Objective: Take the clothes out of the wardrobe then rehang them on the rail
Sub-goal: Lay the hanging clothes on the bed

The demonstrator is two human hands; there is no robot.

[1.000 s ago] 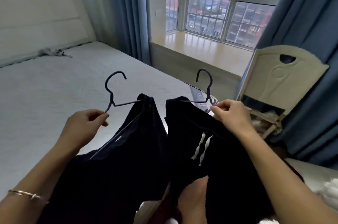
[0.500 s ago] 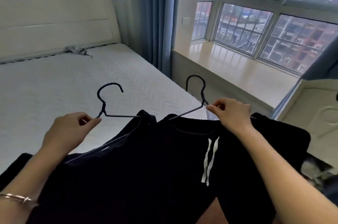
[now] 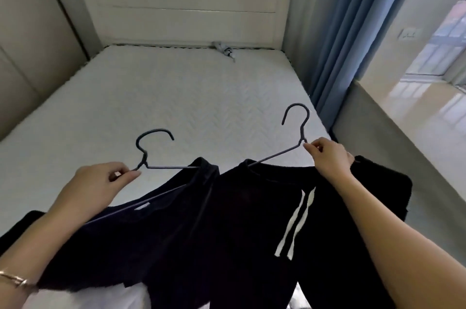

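— Turned left since before: the padded headboard now lies straight ahead.
— Hands?
— Left hand pinches the left wire hanger at its neck; right hand pinches the right wire hanger likewise.
— Clothes?
— Left black garment and white-corded right black garment droop over the quilted bed, near edge.

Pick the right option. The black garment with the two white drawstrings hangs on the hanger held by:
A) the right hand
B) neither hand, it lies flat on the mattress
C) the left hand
A: the right hand pinches the dark wire hanger carrying the black garment with white drawstrings; the left hand pinches a second wire hanger.
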